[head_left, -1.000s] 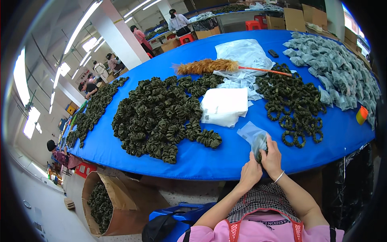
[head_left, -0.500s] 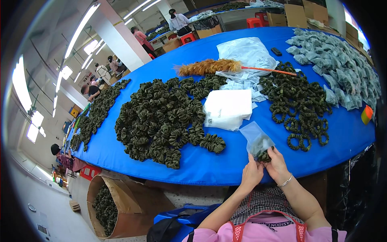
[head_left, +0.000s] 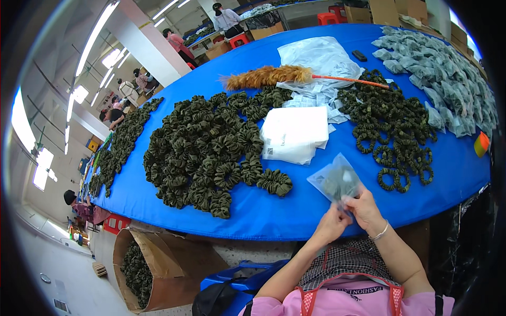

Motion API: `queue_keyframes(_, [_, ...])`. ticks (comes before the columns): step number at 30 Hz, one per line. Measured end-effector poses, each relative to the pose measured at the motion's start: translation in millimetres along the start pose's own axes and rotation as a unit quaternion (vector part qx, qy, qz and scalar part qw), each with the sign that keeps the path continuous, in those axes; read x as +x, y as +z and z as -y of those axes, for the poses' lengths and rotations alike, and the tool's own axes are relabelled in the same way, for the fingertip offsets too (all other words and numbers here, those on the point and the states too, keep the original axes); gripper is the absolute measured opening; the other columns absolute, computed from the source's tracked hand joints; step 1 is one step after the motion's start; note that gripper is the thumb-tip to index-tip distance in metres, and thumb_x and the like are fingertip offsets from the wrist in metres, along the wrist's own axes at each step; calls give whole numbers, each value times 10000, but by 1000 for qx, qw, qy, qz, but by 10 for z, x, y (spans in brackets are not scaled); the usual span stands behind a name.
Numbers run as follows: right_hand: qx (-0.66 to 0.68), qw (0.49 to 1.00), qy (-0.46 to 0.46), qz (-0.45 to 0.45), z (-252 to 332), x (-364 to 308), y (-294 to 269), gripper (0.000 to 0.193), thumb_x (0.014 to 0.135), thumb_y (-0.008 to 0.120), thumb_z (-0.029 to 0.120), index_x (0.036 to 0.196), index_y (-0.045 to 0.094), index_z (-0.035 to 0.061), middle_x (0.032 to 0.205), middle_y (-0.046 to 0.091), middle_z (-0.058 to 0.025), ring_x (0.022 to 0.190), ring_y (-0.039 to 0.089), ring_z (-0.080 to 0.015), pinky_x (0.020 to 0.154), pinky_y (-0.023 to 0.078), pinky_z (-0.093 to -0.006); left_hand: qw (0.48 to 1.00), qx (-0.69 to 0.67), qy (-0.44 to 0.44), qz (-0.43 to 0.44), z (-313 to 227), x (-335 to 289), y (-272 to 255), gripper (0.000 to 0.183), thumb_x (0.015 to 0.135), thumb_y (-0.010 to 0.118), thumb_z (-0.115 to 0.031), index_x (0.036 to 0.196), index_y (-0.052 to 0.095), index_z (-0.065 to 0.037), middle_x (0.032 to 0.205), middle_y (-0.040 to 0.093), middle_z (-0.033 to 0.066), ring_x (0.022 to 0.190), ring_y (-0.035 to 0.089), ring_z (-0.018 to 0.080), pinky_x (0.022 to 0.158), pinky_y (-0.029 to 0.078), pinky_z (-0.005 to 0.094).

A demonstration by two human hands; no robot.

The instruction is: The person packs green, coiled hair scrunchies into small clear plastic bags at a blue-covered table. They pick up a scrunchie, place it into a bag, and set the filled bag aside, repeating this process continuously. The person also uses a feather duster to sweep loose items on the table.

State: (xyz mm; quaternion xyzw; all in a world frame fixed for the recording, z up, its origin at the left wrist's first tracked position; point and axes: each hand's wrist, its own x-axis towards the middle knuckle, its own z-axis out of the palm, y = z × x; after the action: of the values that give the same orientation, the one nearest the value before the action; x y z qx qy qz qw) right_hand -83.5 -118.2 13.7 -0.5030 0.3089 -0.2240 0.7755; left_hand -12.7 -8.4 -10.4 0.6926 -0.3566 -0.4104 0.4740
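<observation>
A frosted plastic bag [head_left: 334, 179] with dark green fabric inside is held over the near edge of the blue table, its lower end between my two hands. My left hand [head_left: 334, 223] pinches the bottom of the bag, and my right hand [head_left: 363, 209] grips its lower right side with the thumb across it. A stack of flat white bags [head_left: 296, 134] lies just beyond. Left of that spreads a large heap of dark green scrunchies [head_left: 205, 152]. Thinner green scrunchies [head_left: 392, 137] lie to the right.
A brown fluffy duster [head_left: 269, 77] with an orange handle lies behind the stack, near a big clear plastic bag [head_left: 319, 55]. Many filled bags [head_left: 437, 79] are piled at the far right. A cardboard box [head_left: 153, 268] of scrunchies stands on the floor. Co-workers sit farther off.
The bag has been pushed farther out of my hands and the green fabric now sits deeper inside it. My fingers have shifted to its bottom end. The whole view has tilted slightly.
</observation>
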Motion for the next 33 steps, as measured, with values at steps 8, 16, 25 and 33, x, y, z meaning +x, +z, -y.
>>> queue_keyframes(8, [-206, 975, -78, -24, -2, -218, -52, 585, 785, 617, -14, 1331, 406, 11, 996, 605, -111, 853, 599, -159, 705, 492, -274, 992, 97, -27, -81, -80, -148, -110, 672, 826, 598, -106, 1343, 230, 117, 746, 632, 104, 690, 641, 211, 663, 502, 329])
queue_keyframes(16, [-572, 633, -486, -187, 334, -428, 63, 349, 662, 732, 76, 986, 602, 84, 869, 522, -116, 801, 555, -279, 625, 445, -359, 912, 318, -8, -260, -383, -92, -66, 459, 850, 602, -202, 1218, 432, 12, 778, 661, 143, 740, 651, 337, 648, 491, 447])
queue_keyframes(25, [-594, 635, -457, -190, 179, -135, -112, 309, 686, 706, 165, 955, 572, 89, 869, 525, -71, 808, 526, -267, 640, 433, -386, 881, 367, -22, -298, -303, -60, 69, 226, 886, 555, -230, 1026, 541, -53, 658, 637, 191, 640, 636, 397, 563, 485, 500])
queue_keyframes(33, [-632, 668, -362, -152, 77, 146, -368, 373, 690, 685, 148, 1037, 564, 83, 971, 525, -87, 896, 518, -284, 702, 429, -402, 857, 401, -27, -322, -276, 131, -14, 207, 908, 526, -252, 982, 548, -60, 663, 638, 205, 628, 639, 391, 554, 490, 496])
